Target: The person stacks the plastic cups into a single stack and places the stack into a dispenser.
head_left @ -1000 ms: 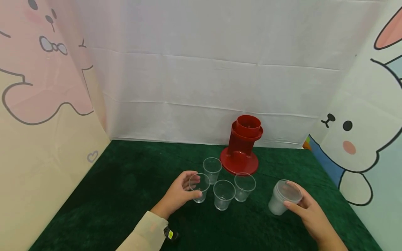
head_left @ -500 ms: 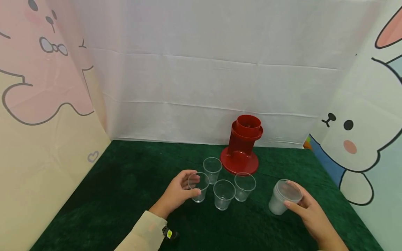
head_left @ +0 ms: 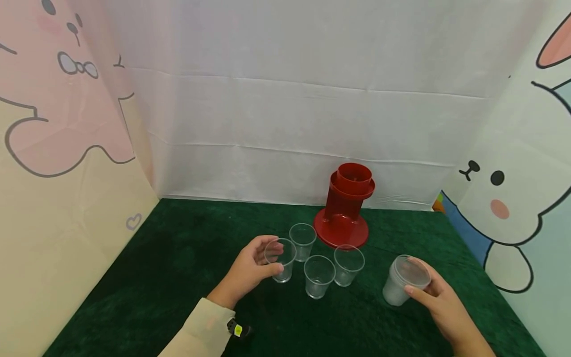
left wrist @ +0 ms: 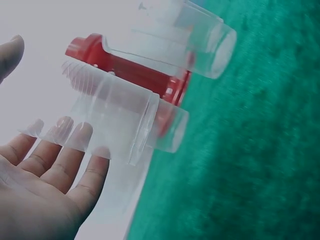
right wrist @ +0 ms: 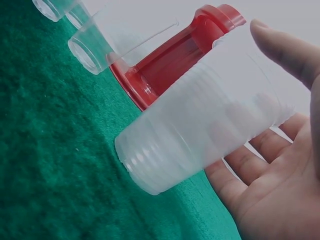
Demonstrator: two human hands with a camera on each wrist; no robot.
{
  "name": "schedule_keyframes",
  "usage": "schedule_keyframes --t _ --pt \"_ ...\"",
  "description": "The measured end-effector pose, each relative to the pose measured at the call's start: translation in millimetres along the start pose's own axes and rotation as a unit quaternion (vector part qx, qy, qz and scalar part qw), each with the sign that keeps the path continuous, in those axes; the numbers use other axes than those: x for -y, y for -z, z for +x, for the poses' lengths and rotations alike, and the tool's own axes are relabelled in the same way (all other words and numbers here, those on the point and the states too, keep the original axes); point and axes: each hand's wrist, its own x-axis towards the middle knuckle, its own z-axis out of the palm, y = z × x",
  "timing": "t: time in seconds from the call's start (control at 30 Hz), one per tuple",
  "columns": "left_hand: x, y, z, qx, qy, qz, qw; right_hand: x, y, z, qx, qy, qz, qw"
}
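Observation:
In the head view my left hand (head_left: 245, 270) holds a clear plastic cup (head_left: 281, 263), its thumb in front and its fingers at the far side. The left wrist view shows fingertips (left wrist: 100, 152) along the side of the clear plastic (left wrist: 112, 112); other cups overlap beyond it. My right hand (head_left: 439, 302) grips a cloudy stack of nested plastic cups (head_left: 399, 282), upright near the cloth. Between the hands stand three clear cups: one at the back (head_left: 303, 243), one in front (head_left: 318, 277) and one to the right (head_left: 349, 266).
A red stand with a round base (head_left: 341, 230) is behind the cups, near the back edge. Dark green cloth (head_left: 178, 267) covers the table. A white curtain (head_left: 267, 124) hangs behind, with printed cartoon walls on both sides.
My left hand and its cup have shifted slightly away and to the left. The right hand with its stack and the three standing cups hold their places.

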Motion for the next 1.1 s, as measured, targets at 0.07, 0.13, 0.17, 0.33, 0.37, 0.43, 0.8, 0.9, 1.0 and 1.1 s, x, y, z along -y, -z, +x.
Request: schedule_keyframes --t 0.07,0.13,0.17,0.33,0.37,0.43,0.8,0.9,1.0,1.1 --pt "-4.1 -0.1 -0.1 0.001 -0.009 -0.001 1.0 0 0 -0.4 0.0 0.001 0.001 1.0" --pt "-8.6 -0.3 -0.1 0.002 -0.016 -0.002 0.9999 0 -1 -0.7 0.0 0.001 0.003 1.0" --pt "-10.5 -0.5 0.1 0.002 -0.02 -0.003 0.9998 0 -1 -0.8 0.0 0.001 0.003 1.0" --pt "-19.9 -0.8 1.8 0.0 -0.039 -0.005 0.9992 0 -1 -1.3 -0.003 -0.002 0.001 1.0" --pt "-21.3 -0.8 2.8 0.0 -0.043 -0.007 0.999 0 -1 -1.2 -0.004 -0.002 0.002 1.0" --pt "-24.8 -1.1 4.7 0.003 -0.051 -0.008 0.9987 0 -1 -1.3 -0.005 -0.004 0.003 1.0" --pt "-45.8 -9.6 17.2 0.028 -0.079 0.001 0.9965 1 -2 0.9 -0.006 -0.01 0.001 0.9999" --pt "-51.7 -16.5 21.0 0.044 -0.083 0.004 0.9956 0 -2 1.0 -0.006 -0.009 0.0 0.9999" --pt "-56.3 -23.7 23.9 0.064 -0.088 -0.001 0.994 0 -3 1.0 -0.006 -0.01 0.003 0.9999" --pt "-60.6 -30.4 26.8 0.082 -0.095 -0.004 0.992 -1 -3 1.1 -0.004 -0.012 0.006 0.9999"
